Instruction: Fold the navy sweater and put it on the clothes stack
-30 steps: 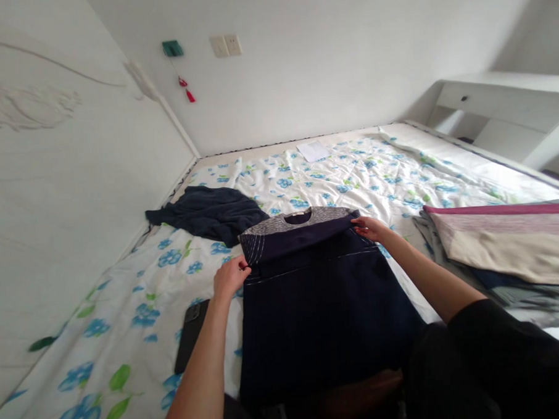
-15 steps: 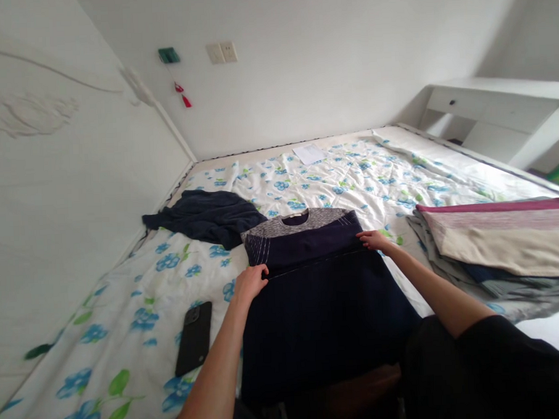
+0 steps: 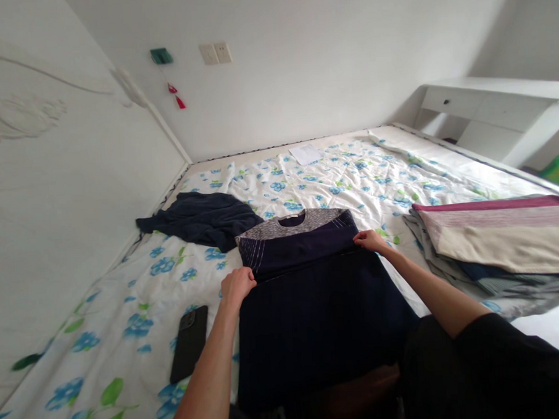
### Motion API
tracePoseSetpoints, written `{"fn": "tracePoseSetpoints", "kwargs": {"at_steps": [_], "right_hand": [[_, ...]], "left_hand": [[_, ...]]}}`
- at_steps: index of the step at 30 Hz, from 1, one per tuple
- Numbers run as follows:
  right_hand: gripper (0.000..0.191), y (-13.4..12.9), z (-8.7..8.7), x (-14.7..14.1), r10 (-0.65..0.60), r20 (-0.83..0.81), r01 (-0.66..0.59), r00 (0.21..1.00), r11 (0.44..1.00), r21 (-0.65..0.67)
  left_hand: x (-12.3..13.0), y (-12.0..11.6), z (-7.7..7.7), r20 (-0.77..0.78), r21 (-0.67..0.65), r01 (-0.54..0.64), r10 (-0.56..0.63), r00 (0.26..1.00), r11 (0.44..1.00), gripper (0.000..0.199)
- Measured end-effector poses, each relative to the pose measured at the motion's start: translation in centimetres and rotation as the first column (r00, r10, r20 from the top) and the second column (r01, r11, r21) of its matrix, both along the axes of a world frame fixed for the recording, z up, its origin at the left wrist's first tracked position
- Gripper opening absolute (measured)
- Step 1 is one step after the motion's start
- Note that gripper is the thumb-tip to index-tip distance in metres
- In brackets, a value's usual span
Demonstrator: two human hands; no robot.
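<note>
A dark navy sweater [image 3: 321, 319] with a speckled grey yoke and round neck lies front of me on the bed, its neck pointing away. Across its chest runs a crease with thin pale lines. At the left side of that crease, my left hand [image 3: 238, 285] pinches the sweater's edge, knuckles up. My right hand [image 3: 370, 241] grips the opposite edge between thumb and fingers, slightly farther from me. A black phone [image 3: 189, 343] rests on the sheet beside my left forearm. Beyond my left hand, a crumpled dark garment [image 3: 205, 216] touches the sweater's shoulder.
A stack of folded clothes [image 3: 498, 237], topped by a pink and beige striped one, lies at the right. White paper [image 3: 305, 154] is near the wall on the flowered sheet [image 3: 129, 364]. A white desk [image 3: 492, 107] stands beyond the bed at far right.
My left hand has shifted a little to the left and its fingers have closed more on the sweater's edge. My right hand keeps its grip. The whole view has drifted slightly.
</note>
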State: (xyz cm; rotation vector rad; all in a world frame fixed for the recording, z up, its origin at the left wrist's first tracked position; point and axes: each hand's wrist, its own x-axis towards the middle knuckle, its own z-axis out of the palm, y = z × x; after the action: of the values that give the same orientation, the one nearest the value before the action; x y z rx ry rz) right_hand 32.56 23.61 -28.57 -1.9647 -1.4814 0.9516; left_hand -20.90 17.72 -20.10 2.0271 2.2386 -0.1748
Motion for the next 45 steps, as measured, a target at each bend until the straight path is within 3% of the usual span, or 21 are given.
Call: {"fn": "tracePoseSetpoints", "kwargs": {"at_steps": [4, 8, 11, 14, 16, 18, 23, 28, 30, 32, 35, 37, 41, 45], "right_hand": [[0.012, -0.3, -0.3, -0.4, 0.004, 0.03, -0.006, 1.0, 0.998, 0.061], [0.014, -0.4, -0.4, -0.5, 0.026, -0.006, -0.025, 1.0, 0.995, 0.102], [0.016, -0.4, -0.6, -0.2, 0.038, -0.027, -0.035, 0.999, 0.993, 0.111], [0.013, -0.4, -1.0, -0.1, 0.027, 0.016, -0.028, 1.0, 0.993, 0.117], [0.011, -0.3, -1.0, -0.3, 0.005, 0.049, -0.011, 0.999, 0.993, 0.114], [0.011, -0.2, -0.8, -0.6, -0.014, 0.054, 0.007, 0.998, 0.992, 0.128], [0.017, 0.2, 0.0, -1.0, -0.035, 0.004, 0.033, 0.999, 0.968, 0.25], [0.015, -0.3, -1.1, -0.7, -0.007, 0.02, 0.003, 1.0, 0.984, 0.179], [0.019, -0.4, -1.3, -1.0, 0.007, 0.061, -0.021, 0.998, 0.972, 0.236], [0.028, -0.4, -1.3, -1.8, 0.03, 0.086, -0.055, 0.996, 0.951, 0.305], [0.048, -0.5, -1.4, -3.6, 0.172, 0.038, -0.175, 0.984, 0.926, 0.334], [0.058, -0.6, -1.9, -4.6, 0.261, 0.004, -0.251, 0.965, 0.923, 0.291], [0.069, -0.7, -3.9, -4.5, 0.303, 0.012, -0.299, 0.953, 0.934, 0.197], [0.078, 0.2, -5.1, -2.8, 0.298, 0.083, -0.308, 0.951, 0.941, 0.141]], "left_hand": [[-0.3, -0.1, -0.4, 0.016, -0.032, -0.032, 0.032, 0.999, 0.999, 0.008], [-0.3, 0.0, -0.3, 0.133, -0.121, 0.113, -0.096, 0.986, 0.986, 0.007], [-0.5, 0.1, -0.1, 0.176, -0.025, 0.188, -0.18, 0.968, 0.982, 0.006], [-0.4, 0.0, -0.4, 0.135, 0.084, 0.194, -0.204, 0.97, 0.977, 0.026], [-0.3, -0.2, -0.8, 0.119, 0.087, 0.189, -0.199, 0.973, 0.978, 0.03], [-0.3, -0.4, -1.2, 0.108, 0.091, 0.152, -0.161, 0.981, 0.984, 0.022], [-1.0, -0.2, -1.5, 0.077, 0.079, 0.061, -0.067, 0.995, 0.995, 0.021], [-1.9, 0.2, -1.7, 0.114, -0.025, 0.042, -0.038, 0.993, 0.999, 0.013], [-1.8, 0.3, -1.7, 0.118, 0.004, 0.04, -0.04, 0.992, 0.999, 0.015], [-1.3, 0.7, -2.0, 0.112, 0.129, 0.051, -0.066, 0.992, 0.99, 0.029], [0.0, 1.8, -3.1, 0.126, 0.278, 0.142, -0.183, 0.975, 0.95, 0.049], [0.9, 3.0, -4.4, 0.143, 0.244, 0.181, -0.22, 0.965, 0.953, 0.058], [0.8, 5.8, -6.8, 0.164, 0.097, 0.053, -0.068, 0.984, 0.994, 0.078], [-1.3, 8.8, -8.2, 0.172, 0.089, -0.013, -0.003, 0.985, 0.996, 0.086]]}}
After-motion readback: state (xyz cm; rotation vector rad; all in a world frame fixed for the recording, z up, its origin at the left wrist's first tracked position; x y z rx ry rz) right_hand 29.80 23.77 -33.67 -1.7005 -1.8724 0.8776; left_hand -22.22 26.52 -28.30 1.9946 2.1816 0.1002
